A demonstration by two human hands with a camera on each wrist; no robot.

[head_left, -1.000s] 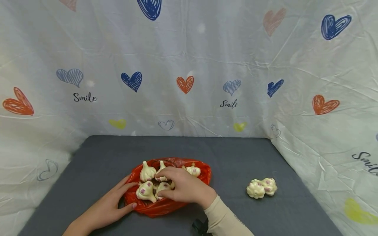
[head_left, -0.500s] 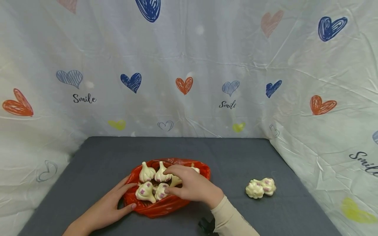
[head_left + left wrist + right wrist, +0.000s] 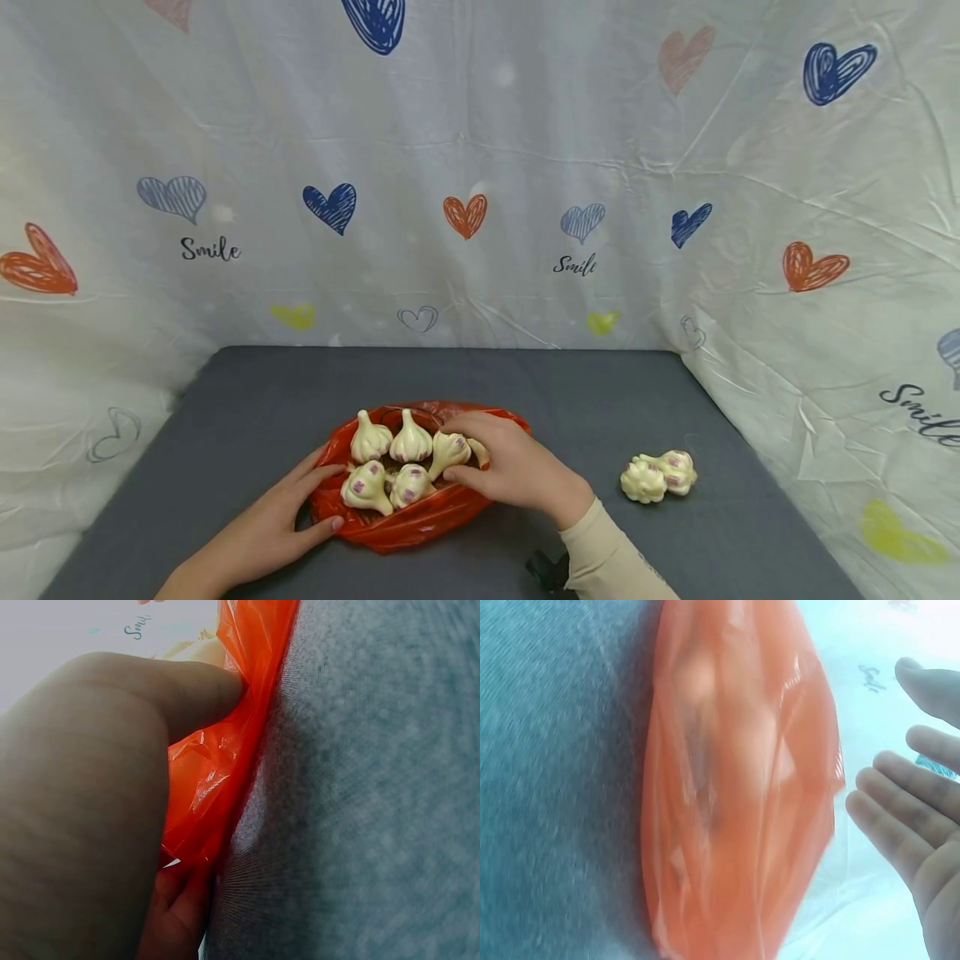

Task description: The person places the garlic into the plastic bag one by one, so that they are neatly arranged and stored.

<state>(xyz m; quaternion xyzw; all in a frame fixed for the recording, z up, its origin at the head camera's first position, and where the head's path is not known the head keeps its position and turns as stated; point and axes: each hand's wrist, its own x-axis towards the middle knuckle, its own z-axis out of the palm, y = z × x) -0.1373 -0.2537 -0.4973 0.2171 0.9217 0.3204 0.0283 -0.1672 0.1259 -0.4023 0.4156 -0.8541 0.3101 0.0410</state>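
A red plastic bag (image 3: 405,533) lies on the table with its mouth up, holding several garlic bulbs, among them one garlic bulb (image 3: 412,440) at the far side and another (image 3: 366,486) near the left. My left hand (image 3: 273,521) holds the bag's left end, thumb on the near side and fingers at the rim. In the left wrist view the thumb (image 3: 202,694) presses into the red plastic. Over the bag's right part hovers my right hand (image 3: 510,462), partly covering the bulbs there. The right wrist view shows its fingers (image 3: 900,810) extended and apart, holding nothing.
Two more garlic bulbs (image 3: 660,477) sit side by side on the dark grey table (image 3: 585,392), to the right of the bag. A white curtain (image 3: 517,167) printed with hearts hangs behind and along both sides. A small black object (image 3: 547,572) shows under the right wrist.
My right hand has moved right across the bag, fingers opening, and a garlic bulb it covered now shows. The left hand stays on the bag's left end.
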